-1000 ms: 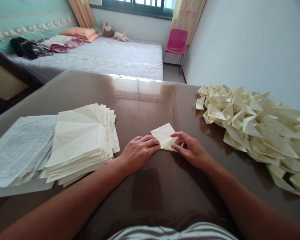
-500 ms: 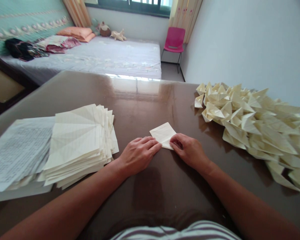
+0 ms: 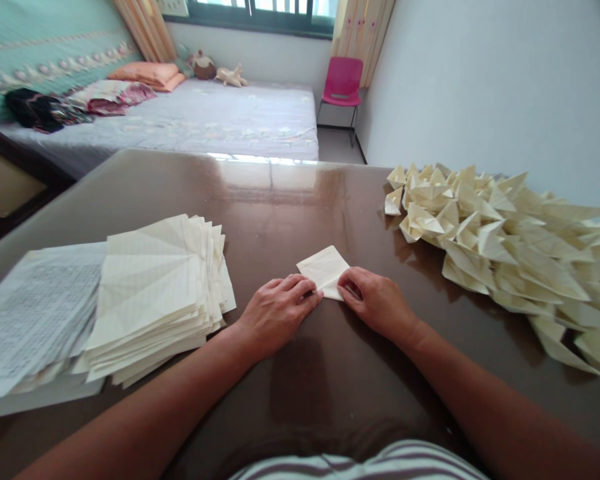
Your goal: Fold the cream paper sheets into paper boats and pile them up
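Note:
A small cream sheet of folded paper (image 3: pixel 324 265) lies on the brown table between my hands, a crease showing near its lower edge. My left hand (image 3: pixel 280 305) is closed at its left corner, thumb and fingertips gripping the edge. At the lower right side, my right hand (image 3: pixel 375 300) pinches the paper between thumb and fingers. Both hands cover parts of the paper's lower corners.
A stack of creased cream sheets (image 3: pixel 150 280) sits on the left, beside printed pages (image 3: pixel 40 313). Many folded paper boats (image 3: pixel 500 247) are heaped along the right by the wall. Beyond the glossy table (image 3: pixel 260 213) stand a bed (image 3: pixel 240 120) and a pink chair (image 3: pixel 343 81).
My right hand's fingers, spread over the paper a second ago, have closed on its right edge. My left hand stays at the left corner. The whole view has shifted slightly.

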Tool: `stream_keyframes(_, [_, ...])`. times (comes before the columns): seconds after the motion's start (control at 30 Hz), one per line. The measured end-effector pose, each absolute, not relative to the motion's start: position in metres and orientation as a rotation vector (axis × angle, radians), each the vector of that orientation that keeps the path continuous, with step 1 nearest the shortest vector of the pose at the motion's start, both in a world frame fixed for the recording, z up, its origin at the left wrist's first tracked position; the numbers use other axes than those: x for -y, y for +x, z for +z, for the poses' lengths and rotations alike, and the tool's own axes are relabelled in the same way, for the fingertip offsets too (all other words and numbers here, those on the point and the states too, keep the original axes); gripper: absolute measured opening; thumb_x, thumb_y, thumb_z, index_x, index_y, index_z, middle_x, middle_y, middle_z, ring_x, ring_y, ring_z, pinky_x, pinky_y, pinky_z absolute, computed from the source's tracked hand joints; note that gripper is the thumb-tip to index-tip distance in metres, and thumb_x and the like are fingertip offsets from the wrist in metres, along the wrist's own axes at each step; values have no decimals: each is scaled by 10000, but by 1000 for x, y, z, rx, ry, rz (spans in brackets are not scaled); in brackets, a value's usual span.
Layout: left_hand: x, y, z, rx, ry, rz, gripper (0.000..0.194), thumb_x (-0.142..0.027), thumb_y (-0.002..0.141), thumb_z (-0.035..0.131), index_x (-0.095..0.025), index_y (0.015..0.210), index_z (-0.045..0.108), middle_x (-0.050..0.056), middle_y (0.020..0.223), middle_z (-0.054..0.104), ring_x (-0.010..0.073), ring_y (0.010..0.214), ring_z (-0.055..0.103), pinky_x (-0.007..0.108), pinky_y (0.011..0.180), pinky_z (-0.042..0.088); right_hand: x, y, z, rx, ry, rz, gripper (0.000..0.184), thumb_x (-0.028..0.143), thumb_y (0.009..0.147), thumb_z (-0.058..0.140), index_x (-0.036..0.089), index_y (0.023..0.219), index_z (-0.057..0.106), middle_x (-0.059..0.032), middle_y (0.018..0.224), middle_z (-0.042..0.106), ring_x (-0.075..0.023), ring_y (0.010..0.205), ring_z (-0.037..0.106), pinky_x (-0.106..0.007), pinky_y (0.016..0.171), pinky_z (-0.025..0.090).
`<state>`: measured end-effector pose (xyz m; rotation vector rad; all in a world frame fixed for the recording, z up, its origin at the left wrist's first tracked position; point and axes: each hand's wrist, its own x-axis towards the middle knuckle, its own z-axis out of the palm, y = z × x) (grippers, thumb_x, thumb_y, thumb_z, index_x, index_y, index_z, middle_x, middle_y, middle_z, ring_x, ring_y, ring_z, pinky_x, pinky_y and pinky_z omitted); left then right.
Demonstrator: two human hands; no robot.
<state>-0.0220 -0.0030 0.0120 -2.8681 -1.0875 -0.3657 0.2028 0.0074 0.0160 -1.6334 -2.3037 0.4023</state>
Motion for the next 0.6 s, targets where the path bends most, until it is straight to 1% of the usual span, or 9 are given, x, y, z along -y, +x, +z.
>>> stream_keyframes(0.1, [5, -20, 12, 1094, -2863, -332, 277, -267, 955, 447, -252, 1200, 576, 29, 1180, 610, 192, 1134, 519, 328, 851, 456, -6, 202, 17, 2325, -1628, 381, 102, 295, 884, 513, 232, 856, 589, 14, 856, 651, -135, 700, 568, -239, 600, 312])
stream_keyframes(0.3, [8, -17, 14, 1027, -2838, -265, 324, -223, 944, 459, -213, 1258, 541, 42, 1256, 591, 208, 1185, 487, 335, 877, 452, -6, 202, 18, 2369, -1627, 324, 134, 306, 918, 490, 227, 884, 592, 7, 884, 640, -138, 744, 566, -249, 604, 320])
stream_keyframes(0.4, [9, -16, 15, 1026, -2819, -258, 319, -229, 947, 455, -224, 1252, 548, 37, 1241, 605, 212, 1181, 492, 339, 852, 459, -4, 199, 26, 2452, -1562, 121, 163, 290, 938, 478, 221, 895, 619, -32, 997, 627, -174, 892, 548, -272, 679, 345])
stream_keyframes(0.47, [9, -16, 17, 1035, -2812, -258, 309, -233, 950, 450, -224, 1240, 557, 32, 1231, 613, 215, 1176, 496, 345, 849, 462, 1, 196, 32, 2563, -1438, -1, 154, 262, 938, 487, 230, 938, 637, -51, 1057, 617, -205, 983, 517, -305, 752, 354])
stream_keyframes(0.53, [9, -15, 17, 1038, -2816, -264, 297, -232, 951, 447, -218, 1221, 570, 28, 1228, 616, 216, 1176, 495, 346, 855, 461, 8, 192, 37, 2696, -1307, -49, 156, 227, 927, 506, 224, 1020, 631, -61, 1024, 626, -214, 975, 513, -329, 770, 361])
stream_keyframes(0.6, [8, -15, 17, 1039, -2823, -271, 284, -230, 951, 450, -209, 1202, 580, 27, 1221, 623, 216, 1170, 499, 341, 858, 460, 15, 189, 39, 2788, -1250, -79, 199, 193, 909, 521, 188, 1089, 608, -72, 982, 630, -222, 938, 521, -345, 749, 376])
